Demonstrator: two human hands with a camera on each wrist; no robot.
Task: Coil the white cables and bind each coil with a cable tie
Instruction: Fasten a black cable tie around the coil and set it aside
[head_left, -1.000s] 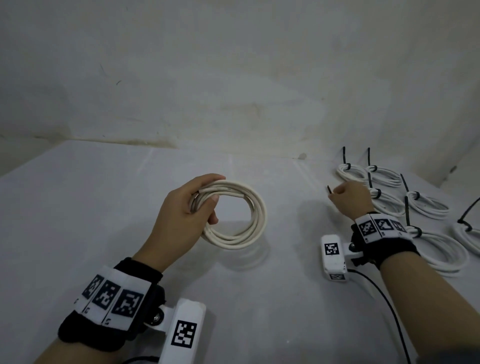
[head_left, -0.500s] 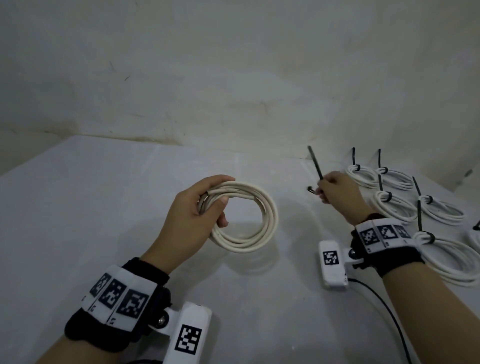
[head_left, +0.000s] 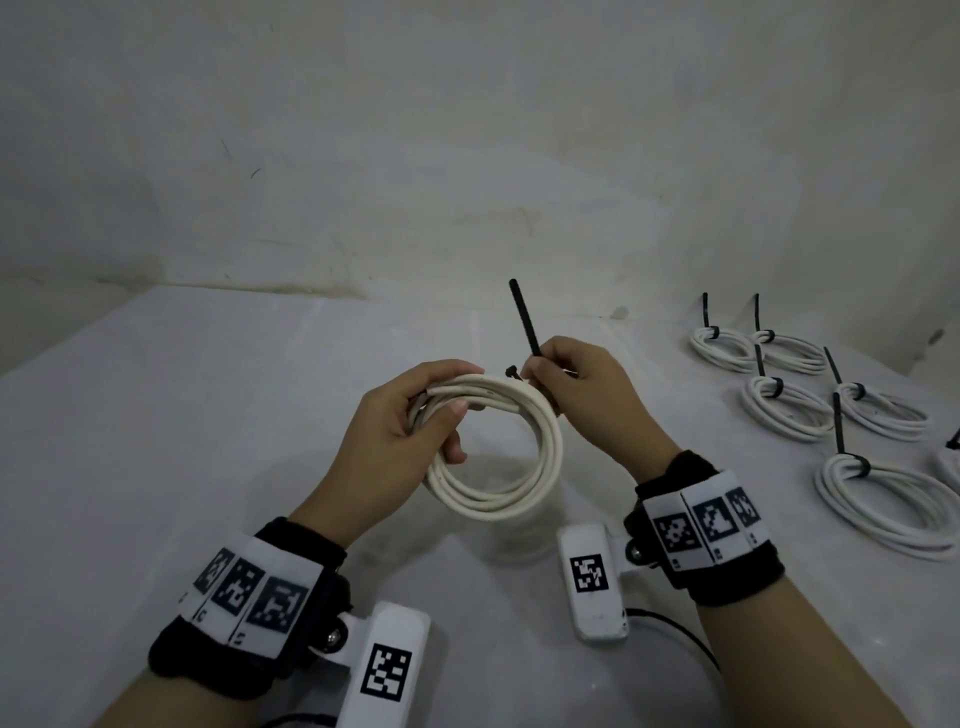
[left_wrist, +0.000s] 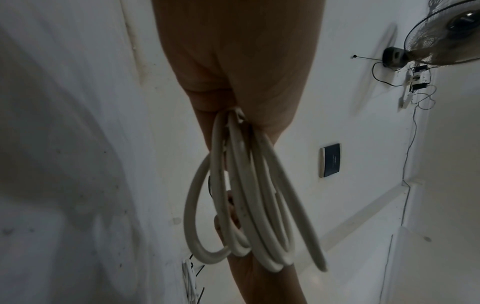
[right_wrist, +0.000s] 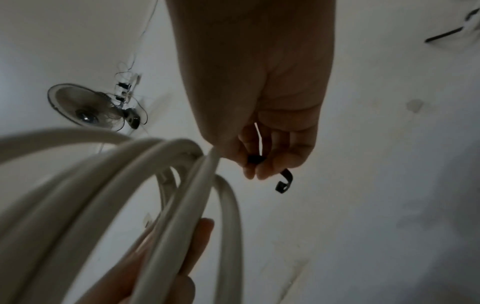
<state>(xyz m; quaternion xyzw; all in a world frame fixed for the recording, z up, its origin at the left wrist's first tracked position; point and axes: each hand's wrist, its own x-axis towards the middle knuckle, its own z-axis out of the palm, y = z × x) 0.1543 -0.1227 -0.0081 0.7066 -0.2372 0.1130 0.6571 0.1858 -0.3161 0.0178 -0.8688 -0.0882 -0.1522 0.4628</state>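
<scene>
A plain room, bare white wall, white tabletop, wall fan, loose wires

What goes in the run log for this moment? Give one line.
left hand: grips coil | right hand: pinches tie beside coil top | tie not yet round coil | bound coils on table, right

obstacles: tied coils far right | free: table left

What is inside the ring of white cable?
Through the middle of the coil held by the left hand only bare table shows. The strands under that hand's grip are covered.
</scene>
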